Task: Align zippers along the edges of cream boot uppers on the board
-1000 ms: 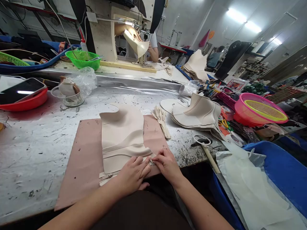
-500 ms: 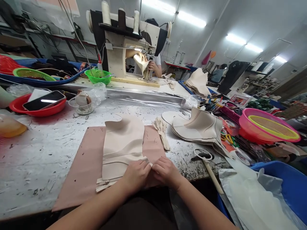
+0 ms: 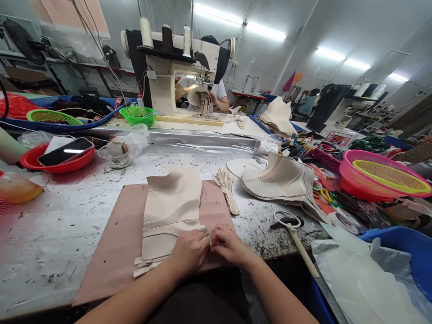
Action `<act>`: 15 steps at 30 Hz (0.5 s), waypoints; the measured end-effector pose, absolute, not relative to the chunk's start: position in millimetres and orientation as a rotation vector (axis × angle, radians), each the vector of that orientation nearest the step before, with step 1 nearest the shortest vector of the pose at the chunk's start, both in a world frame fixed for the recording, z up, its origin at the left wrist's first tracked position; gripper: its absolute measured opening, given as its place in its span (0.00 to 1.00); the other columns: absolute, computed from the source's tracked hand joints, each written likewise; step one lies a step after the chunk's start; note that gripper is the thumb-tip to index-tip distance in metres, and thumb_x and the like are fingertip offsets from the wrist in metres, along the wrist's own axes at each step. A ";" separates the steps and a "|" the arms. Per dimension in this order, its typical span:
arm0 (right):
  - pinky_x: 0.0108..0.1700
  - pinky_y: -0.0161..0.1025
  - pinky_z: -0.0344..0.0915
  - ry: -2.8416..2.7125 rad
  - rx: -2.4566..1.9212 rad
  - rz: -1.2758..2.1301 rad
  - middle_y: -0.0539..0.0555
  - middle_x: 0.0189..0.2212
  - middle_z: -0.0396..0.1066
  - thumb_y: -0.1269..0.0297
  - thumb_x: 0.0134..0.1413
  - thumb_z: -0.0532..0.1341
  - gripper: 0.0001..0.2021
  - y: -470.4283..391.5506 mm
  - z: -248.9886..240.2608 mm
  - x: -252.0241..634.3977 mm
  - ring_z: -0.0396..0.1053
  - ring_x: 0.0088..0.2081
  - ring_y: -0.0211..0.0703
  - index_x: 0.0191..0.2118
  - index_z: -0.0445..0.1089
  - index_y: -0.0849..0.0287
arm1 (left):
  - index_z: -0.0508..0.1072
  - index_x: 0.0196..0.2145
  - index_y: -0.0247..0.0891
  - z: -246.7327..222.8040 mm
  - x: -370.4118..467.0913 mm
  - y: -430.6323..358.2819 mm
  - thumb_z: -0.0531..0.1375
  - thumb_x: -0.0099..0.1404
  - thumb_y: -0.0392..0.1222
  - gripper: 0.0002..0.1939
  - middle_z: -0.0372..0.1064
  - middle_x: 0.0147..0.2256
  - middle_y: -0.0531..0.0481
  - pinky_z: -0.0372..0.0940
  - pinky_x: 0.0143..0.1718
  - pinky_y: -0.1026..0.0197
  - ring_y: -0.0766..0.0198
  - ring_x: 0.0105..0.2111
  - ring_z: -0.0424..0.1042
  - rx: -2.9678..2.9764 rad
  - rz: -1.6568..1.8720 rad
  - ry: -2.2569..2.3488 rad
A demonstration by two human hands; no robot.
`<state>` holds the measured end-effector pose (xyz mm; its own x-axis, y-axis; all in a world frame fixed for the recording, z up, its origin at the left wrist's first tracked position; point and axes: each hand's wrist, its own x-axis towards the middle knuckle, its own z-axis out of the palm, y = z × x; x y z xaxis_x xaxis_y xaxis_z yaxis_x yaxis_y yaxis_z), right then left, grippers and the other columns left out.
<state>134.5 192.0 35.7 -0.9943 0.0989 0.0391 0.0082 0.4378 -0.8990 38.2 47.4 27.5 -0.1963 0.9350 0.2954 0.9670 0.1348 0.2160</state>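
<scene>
A cream leather piece (image 3: 173,204) with a curved upper edge and seams lies on a pink sheet (image 3: 124,225) at the table's front. My left hand (image 3: 191,249) is closed on its lower right edge. Right beside it, the fingers of my right hand (image 3: 227,243) are curled and pinched at the same edge; what lies between these fingertips is too small to tell. Zipper strips (image 3: 148,265) stick out under the piece's lower left corner. A bundle of cream strips (image 3: 227,191) lies right of the pink sheet, near stacked cream leather pieces (image 3: 276,180).
A hammer (image 3: 302,252) and a white ring (image 3: 286,219) lie at the right front edge. Farther right are a pink basket (image 3: 381,173) and a blue bin (image 3: 401,243). A phone (image 3: 65,152) rests in a red bowl (image 3: 57,167). A person sits behind the sewing machine (image 3: 162,76).
My right hand has lifted slightly from the leather edge, its fingers more curled. My left hand stays at the edge. The view has shifted a little, and the person's hands behind the machine have moved.
</scene>
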 end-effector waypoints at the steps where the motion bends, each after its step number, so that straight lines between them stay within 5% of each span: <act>1: 0.44 0.40 0.58 -2.485 -0.113 1.766 0.50 0.32 0.65 0.74 0.43 0.59 0.06 194.8 35.7 139.9 0.63 0.39 0.41 0.23 0.61 0.58 | 0.69 0.25 0.37 28.9 38.9 46.9 0.49 0.63 0.34 0.13 0.69 0.24 0.47 0.58 0.27 0.61 0.61 0.26 0.67 -1.942 -0.556 -2.307; 4: 0.40 0.39 0.61 -2.276 -0.257 2.125 0.49 0.27 0.67 0.64 0.44 0.63 0.07 208.2 42.2 166.9 0.66 0.34 0.41 0.25 0.64 0.58 | 0.70 0.41 0.36 36.8 39.0 36.6 0.54 0.61 0.38 0.10 0.73 0.31 0.46 0.62 0.31 0.60 0.58 0.31 0.70 -1.999 -0.596 -2.321; 7: 0.39 0.41 0.61 -2.534 -0.223 2.149 0.52 0.27 0.70 0.53 0.51 0.58 0.14 222.5 59.0 197.8 0.67 0.31 0.42 0.30 0.71 0.59 | 0.52 0.59 0.38 45.4 29.5 7.5 0.59 0.58 0.49 0.34 0.72 0.43 0.45 0.65 0.35 0.62 0.57 0.37 0.72 -2.037 -0.720 -2.350; 9: 0.46 0.44 0.59 -2.740 -0.167 2.004 0.57 0.38 0.70 0.48 0.56 0.51 0.22 226.8 69.9 207.4 0.67 0.40 0.45 0.30 0.74 0.59 | 0.50 0.59 0.41 46.4 15.3 -20.0 0.56 0.60 0.51 0.32 0.70 0.47 0.44 0.65 0.40 0.61 0.57 0.42 0.72 -1.813 -0.836 -2.466; 11: 0.52 0.45 0.55 -2.774 -0.249 1.833 0.58 0.47 0.66 0.46 0.57 0.47 0.26 224.3 74.2 200.1 0.63 0.48 0.48 0.31 0.75 0.59 | 0.59 0.53 0.40 42.1 -2.9 -47.2 0.53 0.61 0.52 0.25 0.70 0.47 0.43 0.64 0.44 0.57 0.53 0.44 0.71 -1.373 -0.912 -2.595; 15: 0.47 0.44 0.59 -2.617 -0.545 1.718 0.58 0.39 0.69 0.47 0.54 0.51 0.21 203.5 56.9 139.3 0.65 0.44 0.48 0.36 0.71 0.59 | 0.68 0.46 0.35 28.7 -29.0 -76.2 0.59 0.50 0.55 0.29 0.67 0.49 0.35 0.55 0.53 0.43 0.39 0.51 0.63 -0.823 -0.972 -2.837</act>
<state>139.3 203.5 56.9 -0.9406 0.2630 -0.2148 0.3018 0.3570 -0.8840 -29.0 -76.2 28.7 -0.8593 0.4729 0.1948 0.4930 0.6644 0.5617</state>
